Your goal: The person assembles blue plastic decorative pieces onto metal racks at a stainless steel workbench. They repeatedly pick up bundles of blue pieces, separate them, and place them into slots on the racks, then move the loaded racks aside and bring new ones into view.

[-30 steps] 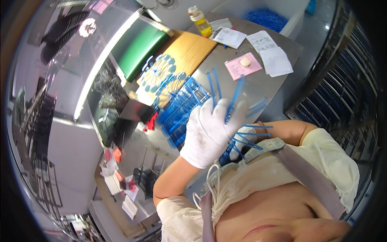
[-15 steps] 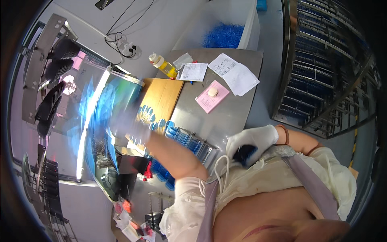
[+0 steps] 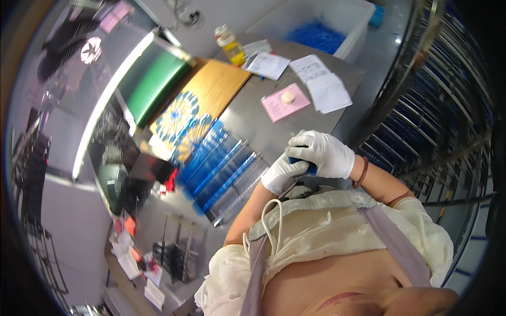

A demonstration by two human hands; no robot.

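Observation:
Both my hands wear white gloves and meet close in front of my chest, over the table's near edge. My right hand (image 3: 328, 154) lies with its fingers curled over a small dark blue object (image 3: 308, 167). Against its underside and near end, my left hand (image 3: 284, 174) is closed, touching the right. Most of the object is hidden between the gloves, so its kind does not show. To the left of my hands stand racks (image 3: 221, 171) holding rows of flat blue pieces. Beyond them, blue-tipped pieces (image 3: 178, 117) lie fanned in rings on a wooden board (image 3: 225, 81).
A pink pad (image 3: 282, 108) with a pale round item on it, paper sheets (image 3: 329, 89) and a yellow bottle (image 3: 232, 47) lie across the metal table. A white bin (image 3: 358, 39) of blue pieces stands beyond. At right rises a tall metal rack (image 3: 437, 100); at left, a bright tube lamp (image 3: 105, 105).
My left hand has come back from the blurred area near the lamp and board to meet my right hand. My right hand still grips the dark blue object. The whole view has tilted.

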